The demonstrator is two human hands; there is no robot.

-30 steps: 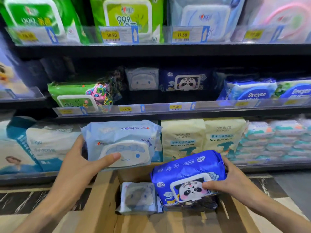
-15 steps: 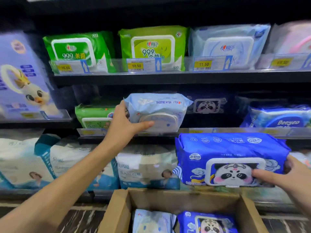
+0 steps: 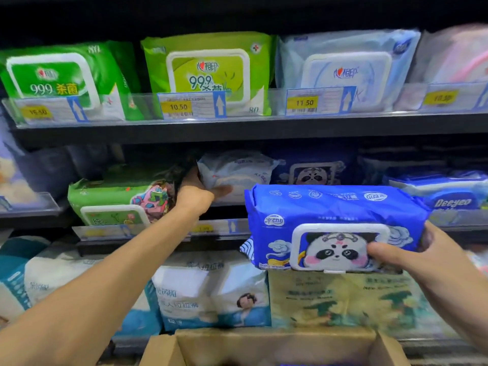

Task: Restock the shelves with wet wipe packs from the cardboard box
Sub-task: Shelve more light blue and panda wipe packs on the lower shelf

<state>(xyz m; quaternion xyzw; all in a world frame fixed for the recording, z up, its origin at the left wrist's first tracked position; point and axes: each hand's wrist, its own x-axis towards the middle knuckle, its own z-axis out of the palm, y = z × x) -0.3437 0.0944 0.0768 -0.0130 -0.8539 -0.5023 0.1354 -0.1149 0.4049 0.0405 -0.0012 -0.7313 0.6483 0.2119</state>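
The left hand grips what looks like a pale blue wipe pack just beyond its fingers, while the right hand clasps the blue panda wipe pack to its left.

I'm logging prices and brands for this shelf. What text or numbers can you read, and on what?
"999 杀菌": dark green pack
"99.9": light green pack
"10.50": price tag
"11 50": price tag
"Deeyeo": blue-white pack
Middle-shelf tags, bottom-shelf packs, panda pack logo: too blurred.
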